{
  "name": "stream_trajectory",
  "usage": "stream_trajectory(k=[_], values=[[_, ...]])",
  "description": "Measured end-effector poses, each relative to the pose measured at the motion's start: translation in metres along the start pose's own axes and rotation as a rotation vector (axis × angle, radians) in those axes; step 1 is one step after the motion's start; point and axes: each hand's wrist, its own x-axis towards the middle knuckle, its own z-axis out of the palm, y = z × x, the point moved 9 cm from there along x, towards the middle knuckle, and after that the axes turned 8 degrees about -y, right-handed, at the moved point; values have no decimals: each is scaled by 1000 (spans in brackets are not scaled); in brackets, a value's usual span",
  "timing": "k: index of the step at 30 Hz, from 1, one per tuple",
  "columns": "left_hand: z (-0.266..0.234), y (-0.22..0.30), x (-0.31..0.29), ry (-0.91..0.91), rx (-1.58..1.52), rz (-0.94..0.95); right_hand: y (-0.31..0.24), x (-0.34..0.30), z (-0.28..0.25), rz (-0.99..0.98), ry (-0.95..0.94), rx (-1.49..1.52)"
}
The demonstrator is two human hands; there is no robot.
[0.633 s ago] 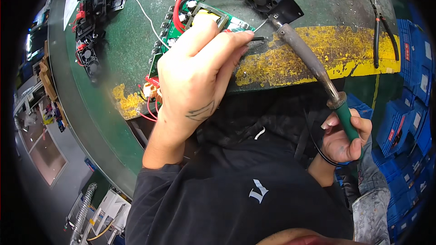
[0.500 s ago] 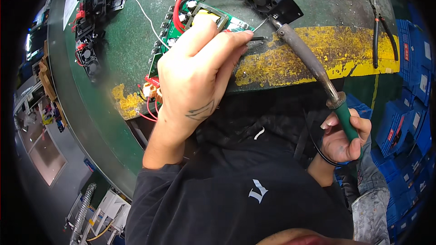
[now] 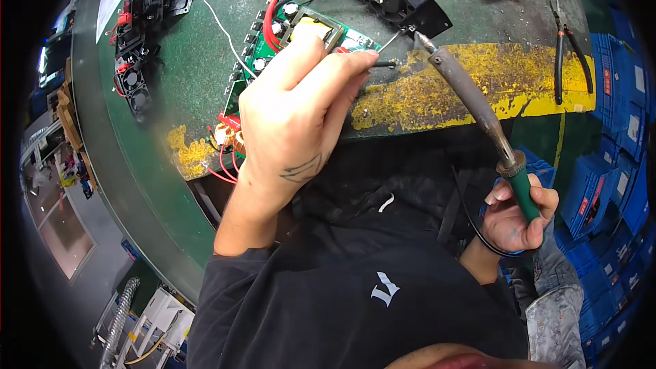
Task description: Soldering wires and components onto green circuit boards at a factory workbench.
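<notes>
Counter carries circuit board, partly hidden behind left hand; soldering iron, green handle wrapped by right hand, reaches over counter edge; tip just beside black fan pair, can't tell from here if touching; if hot, sideways drift might scorch fans; left hand pinches thin grey wire near tip; slip might burn skin, loosened pinch lose wire

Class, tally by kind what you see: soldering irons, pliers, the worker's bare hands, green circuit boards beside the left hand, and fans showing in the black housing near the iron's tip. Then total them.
Soldering iron: 1
Pliers: 1
Hands (left hand, right hand): 2
Green circuit board: 1
Fans in the black housing: 2
Total: 7
</notes>
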Motion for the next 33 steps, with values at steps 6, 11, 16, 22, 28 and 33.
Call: stream_trajectory(k=[6,11,16,22,28,33], values=[[-2,5,4,-4,-4,10,3,3,-3,5,11,-8],[-1,8,6,41,8,51,10,4,0,8,-3,11],[1,8,8,47,-1,62,10,5,-3,13,6,12],[4,5,7,11,11,26,10,6,-3,14,11,12],[5,3,6,-7,7,7,12,7,-2,24,17,21],[6,3,7,-19,12,5,11,8,-2,25,20,23]])
